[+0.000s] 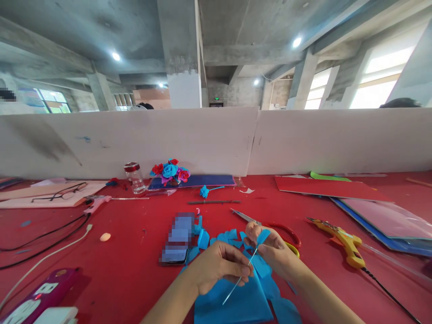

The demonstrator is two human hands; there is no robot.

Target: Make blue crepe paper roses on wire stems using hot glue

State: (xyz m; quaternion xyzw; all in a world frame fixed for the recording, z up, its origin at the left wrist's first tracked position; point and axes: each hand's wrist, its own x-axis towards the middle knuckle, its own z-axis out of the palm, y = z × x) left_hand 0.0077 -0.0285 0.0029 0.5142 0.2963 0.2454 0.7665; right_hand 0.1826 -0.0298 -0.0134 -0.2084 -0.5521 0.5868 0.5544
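Closed in a fingertip pinch, the left hand's grip has a thin wire, while the right hand's grip pinches a blue petal at its upper end, low and right of centre in the frame. Wire and petal look light; the petal seems soft and easily creased, so the wire just beneath it is probably the safest hold. Around them spreads a red surface, with a yellow glue gun at lower right. Across mid-frame runs a pale partition, below a bare concrete ceiling.
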